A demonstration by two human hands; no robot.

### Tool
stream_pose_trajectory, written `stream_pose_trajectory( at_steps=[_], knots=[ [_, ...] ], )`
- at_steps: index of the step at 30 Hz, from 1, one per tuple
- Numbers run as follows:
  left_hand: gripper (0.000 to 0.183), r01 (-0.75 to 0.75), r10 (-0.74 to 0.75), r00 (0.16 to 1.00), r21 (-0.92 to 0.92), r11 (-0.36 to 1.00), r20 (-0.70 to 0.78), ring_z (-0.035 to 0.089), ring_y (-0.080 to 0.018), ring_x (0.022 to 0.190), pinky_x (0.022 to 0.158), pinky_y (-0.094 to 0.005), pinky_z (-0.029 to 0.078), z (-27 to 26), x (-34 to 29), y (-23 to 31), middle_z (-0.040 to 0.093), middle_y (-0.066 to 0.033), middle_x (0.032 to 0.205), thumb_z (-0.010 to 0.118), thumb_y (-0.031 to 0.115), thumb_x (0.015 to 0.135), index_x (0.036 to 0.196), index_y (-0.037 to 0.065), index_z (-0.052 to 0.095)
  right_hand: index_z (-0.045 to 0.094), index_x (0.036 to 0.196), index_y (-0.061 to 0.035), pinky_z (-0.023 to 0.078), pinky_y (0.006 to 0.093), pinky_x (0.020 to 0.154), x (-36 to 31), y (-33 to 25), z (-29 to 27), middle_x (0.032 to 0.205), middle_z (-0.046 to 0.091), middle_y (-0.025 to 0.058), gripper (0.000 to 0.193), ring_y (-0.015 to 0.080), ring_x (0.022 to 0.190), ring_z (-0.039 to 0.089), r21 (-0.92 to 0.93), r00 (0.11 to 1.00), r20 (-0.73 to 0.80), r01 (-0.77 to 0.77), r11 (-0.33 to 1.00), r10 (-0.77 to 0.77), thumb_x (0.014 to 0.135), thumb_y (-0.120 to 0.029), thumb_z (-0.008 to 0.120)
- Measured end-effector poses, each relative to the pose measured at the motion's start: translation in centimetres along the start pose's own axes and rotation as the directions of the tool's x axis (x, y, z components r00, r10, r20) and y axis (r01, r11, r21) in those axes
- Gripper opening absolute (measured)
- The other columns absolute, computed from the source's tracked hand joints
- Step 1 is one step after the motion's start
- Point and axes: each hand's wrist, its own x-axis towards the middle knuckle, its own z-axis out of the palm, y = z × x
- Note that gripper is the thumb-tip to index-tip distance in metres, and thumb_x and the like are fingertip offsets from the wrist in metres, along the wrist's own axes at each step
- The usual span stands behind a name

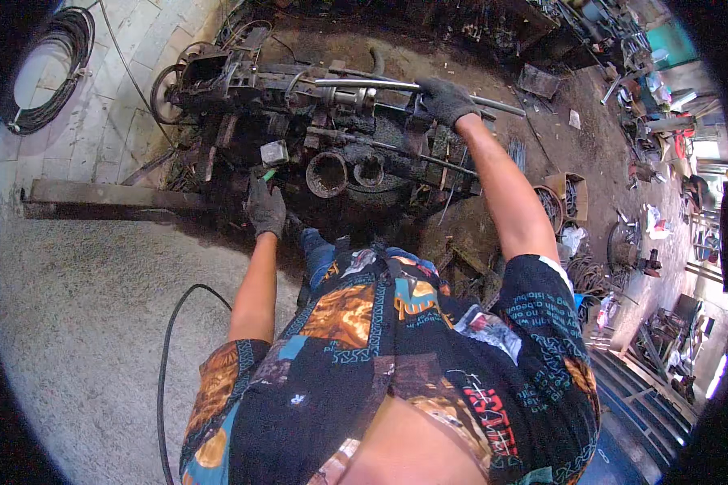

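Rightward, the metal rod point(497, 105) juts freely past the right hand point(446, 102).

"How's the light on your side?"

"Uneven. The pale floor point(97, 275) on my left is bright and grainy, while the machine point(348, 97) before my hands point(265, 212) sits in dim, brownish shade, its gaps nearly black."

"Any glare?"

"A white streak shines along the metal bar point(364, 83), and burnt-out white patches point(708, 149) show at far right."

"Is it sharp?"

"Fairly, around my hands; toward the rim everything bends, softens and ends in a black ring."
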Motion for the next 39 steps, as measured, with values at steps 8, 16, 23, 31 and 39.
stream_pose_trajectory(
  at_steps=[8,16,23,31,39],
  knots=[
    [0.058,0.031,-0.038,0.998,0.142,0.989,0.042,0.046,-0.0405,0.133,0.112,-0.0457,0.036,-0.1,0.0,0.5,0.043,-0.0252,0.149,0.057,0.028,0.093,0.141,-0.004,0.047,0.065,0.126,-0.0200,0.051,0.0463,0.094,0.1,0.7,0.7,0.119,0.068,0.0148,0.052,0.0365,0.111,0.064,-0.004,0.999,-0.028,0.029,1.000,-0.029,0.075,-0.034,0.069],
    [0.056,0.046,-0.056,0.996,0.137,0.990,0.070,0.046,-0.0391,0.134,0.113,-0.0456,0.035,0.0,0.0,0.5,0.044,-0.0248,0.149,0.058,0.029,0.093,0.137,-0.004,0.051,0.066,0.122,-0.0212,0.051,0.0484,0.092,-0.1,0.6,0.6,0.116,0.069,0.0147,0.052,0.0367,0.109,0.065,0.019,1.000,-0.025,-0.002,1.000,0.003,0.072,-0.034,0.070],
    [0.055,0.031,-0.036,0.996,0.069,0.997,0.085,0.048,-0.0393,0.132,0.111,-0.0448,0.037,-0.5,-0.1,0.6,0.046,-0.0247,0.146,0.062,0.023,0.091,0.137,-0.005,0.051,0.066,0.124,-0.0204,0.051,0.0463,0.093,-0.4,0.4,0.3,0.118,0.068,0.0145,0.050,0.0365,0.109,0.064,0.012,0.999,-0.031,0.008,1.000,-0.007,0.076,-0.033,0.069],
    [0.057,0.039,-0.041,0.995,0.031,0.999,0.087,0.044,-0.0388,0.135,0.112,-0.0437,0.036,-1.1,0.3,1.1,0.038,-0.0231,0.153,0.062,0.021,0.090,0.140,-0.005,0.048,0.067,0.122,-0.0221,0.051,0.0478,0.092,-0.1,1.3,1.3,0.114,0.070,0.0142,0.049,0.0362,0.107,0.066,0.001,0.990,-0.132,0.050,0.999,-0.050,0.074,-0.036,0.068],
    [0.057,0.137,-0.141,0.970,0.033,0.990,0.197,0.040,-0.0374,0.139,0.114,-0.0419,0.033,-1.5,0.7,1.8,0.037,-0.0233,0.154,0.057,0.025,0.094,0.141,-0.005,0.047,0.067,0.123,-0.0223,0.051,0.0460,0.095,-0.7,-0.4,-0.5,0.116,0.070,0.0136,0.053,0.0351,0.109,0.065,-0.035,0.999,-0.025,-0.048,0.998,0.047,0.072,-0.038,0.069]
  ],
)
